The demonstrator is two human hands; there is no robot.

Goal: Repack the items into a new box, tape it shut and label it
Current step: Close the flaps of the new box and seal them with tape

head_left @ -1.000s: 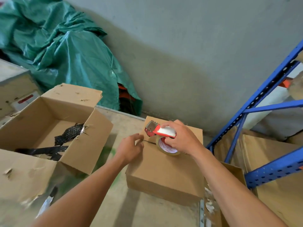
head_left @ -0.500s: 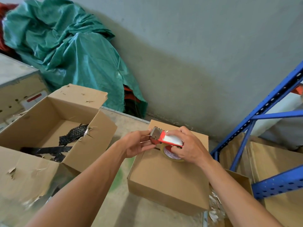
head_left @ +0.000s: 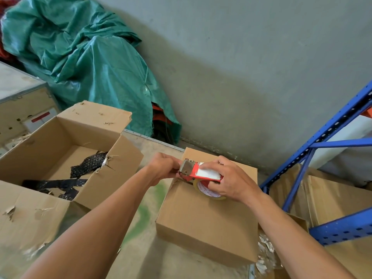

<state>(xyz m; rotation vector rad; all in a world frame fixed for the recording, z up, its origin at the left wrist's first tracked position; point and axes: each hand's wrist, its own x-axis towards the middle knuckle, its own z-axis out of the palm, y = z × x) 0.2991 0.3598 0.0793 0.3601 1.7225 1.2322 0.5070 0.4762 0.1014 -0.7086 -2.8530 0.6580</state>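
The small closed box (head_left: 205, 222) sits at the far right corner of the table (head_left: 141, 228). Over its top the right hand (head_left: 231, 182) has its grip wrapped round the red tape dispenser (head_left: 201, 174); the left hand (head_left: 163, 168) pinches the dispenser's metal front end. A torn open box (head_left: 60, 141) holding black netting (head_left: 88, 165) crowds the left edge. A green tarp (head_left: 90, 63) lies behind, with a blue rack (head_left: 314, 150) just to the right
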